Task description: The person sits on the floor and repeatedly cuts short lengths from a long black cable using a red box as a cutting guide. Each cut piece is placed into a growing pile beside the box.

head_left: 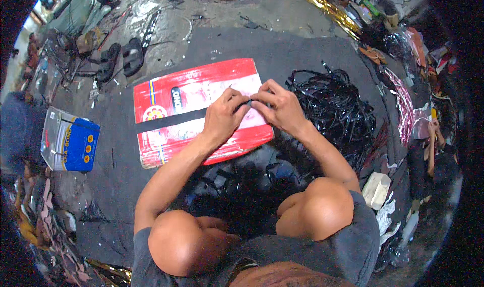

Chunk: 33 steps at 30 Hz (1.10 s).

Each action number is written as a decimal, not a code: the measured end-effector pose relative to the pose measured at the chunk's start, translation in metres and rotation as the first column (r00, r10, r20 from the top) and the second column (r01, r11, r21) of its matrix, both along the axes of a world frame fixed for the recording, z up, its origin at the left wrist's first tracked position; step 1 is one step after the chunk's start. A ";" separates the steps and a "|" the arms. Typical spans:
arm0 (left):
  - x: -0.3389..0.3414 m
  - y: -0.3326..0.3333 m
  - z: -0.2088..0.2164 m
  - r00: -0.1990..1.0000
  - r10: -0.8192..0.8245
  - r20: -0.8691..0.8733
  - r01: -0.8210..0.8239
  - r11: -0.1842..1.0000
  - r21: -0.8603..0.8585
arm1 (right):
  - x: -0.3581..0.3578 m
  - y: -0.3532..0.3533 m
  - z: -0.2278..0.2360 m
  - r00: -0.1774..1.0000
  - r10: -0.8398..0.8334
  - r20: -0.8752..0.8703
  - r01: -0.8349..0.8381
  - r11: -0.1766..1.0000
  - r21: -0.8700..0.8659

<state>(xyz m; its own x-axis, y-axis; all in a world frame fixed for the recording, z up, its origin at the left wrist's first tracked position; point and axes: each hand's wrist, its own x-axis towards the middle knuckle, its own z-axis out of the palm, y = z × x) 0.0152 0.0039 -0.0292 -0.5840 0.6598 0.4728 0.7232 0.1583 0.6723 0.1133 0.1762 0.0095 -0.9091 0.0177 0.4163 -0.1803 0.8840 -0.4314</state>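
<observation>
A flat red and white cardboard piece (194, 80), wrapped in shiny film, lies in front of my knees. Across it runs a black strip (169, 120) from the left edge toward my hands. My left hand (222, 116) is closed with its fingertips pinching the strip near the cardboard's right side. My right hand (282, 110) pinches the same strip's end, almost touching the left fingertips. The exact grip between the fingertips is too small to make out. Just right of my right hand lies a tangled heap of glossy black strips (333, 100).
A blue and clear rectangular container (80, 143) stands at the left. Black sandals (132, 57) lie far left. Gold strips (330, 14) and pink strips (402, 105) lie toward the right. Another person's hand (432, 128) shows at the far right, near a white block (375, 191).
</observation>
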 end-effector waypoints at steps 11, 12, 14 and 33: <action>-0.011 -0.001 0.006 0.991 -0.050 0.120 0.050 0.999 -0.003 | -0.004 0.017 -0.004 0.993 0.112 -0.037 -0.114 0.990 -0.082; -0.011 0.000 0.006 0.991 -0.042 0.130 0.043 0.999 -0.009 | -0.004 0.016 -0.006 0.994 0.101 -0.047 -0.106 0.988 -0.115; -0.011 0.000 0.004 0.991 -0.022 0.128 0.022 1.000 0.006 | -0.004 0.012 -0.008 0.998 0.053 -0.036 -0.057 0.990 -0.129; -0.014 0.012 0.011 0.999 0.014 0.042 -0.011 0.997 -0.073 | -0.020 0.005 -0.050 0.969 -0.230 0.086 0.232 0.740 -0.631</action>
<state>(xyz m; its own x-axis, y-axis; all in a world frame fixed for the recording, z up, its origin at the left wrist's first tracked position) 0.0017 0.0161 -0.0185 -0.6106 0.6840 0.3991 0.6923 0.2163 0.6885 0.0936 0.1811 -0.0404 -0.8430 0.4853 0.2319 -0.0052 0.4238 -0.9058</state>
